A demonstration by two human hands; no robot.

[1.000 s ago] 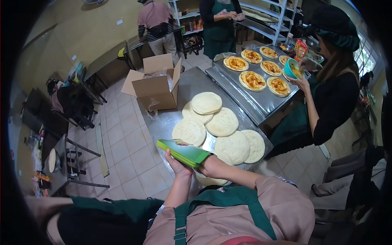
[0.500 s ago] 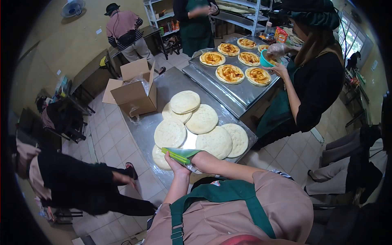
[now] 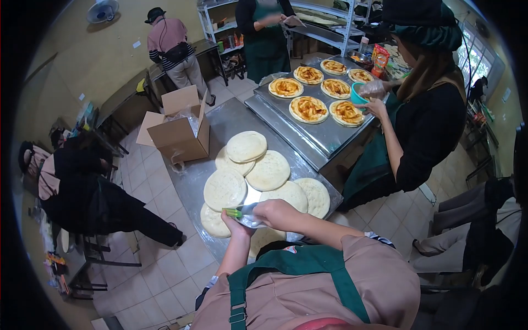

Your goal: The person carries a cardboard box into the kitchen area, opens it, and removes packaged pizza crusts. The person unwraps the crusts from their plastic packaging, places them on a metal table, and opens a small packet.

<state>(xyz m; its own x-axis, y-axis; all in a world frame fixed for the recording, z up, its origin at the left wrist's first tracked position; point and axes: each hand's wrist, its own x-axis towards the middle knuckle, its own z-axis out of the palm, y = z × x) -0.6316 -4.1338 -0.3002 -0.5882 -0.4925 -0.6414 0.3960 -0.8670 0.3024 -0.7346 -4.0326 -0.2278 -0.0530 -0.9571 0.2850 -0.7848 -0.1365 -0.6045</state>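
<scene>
My left hand is closed round a bright-green and silvery thing that looks like a plastic packet. My right hand is at the packet's other side, fingers curled against its shiny part; its fingertips are partly hidden. Beneath and beyond both hands, several pale round pizza bases lie on the metal table. One base overlaps its neighbours, and another base sits on top at the far end. A further base is partly covered by my forearms.
An open cardboard box stands at the table's far left corner. A raised metal tray holds several sauced pizzas. At right, a co-worker holds a turquoise bowl. Another person bends over at left.
The packet has turned in my hands, showing less green and more silvery surface. My right hand has come up and more of it shows. The person at left has moved away leftward and bent down.
</scene>
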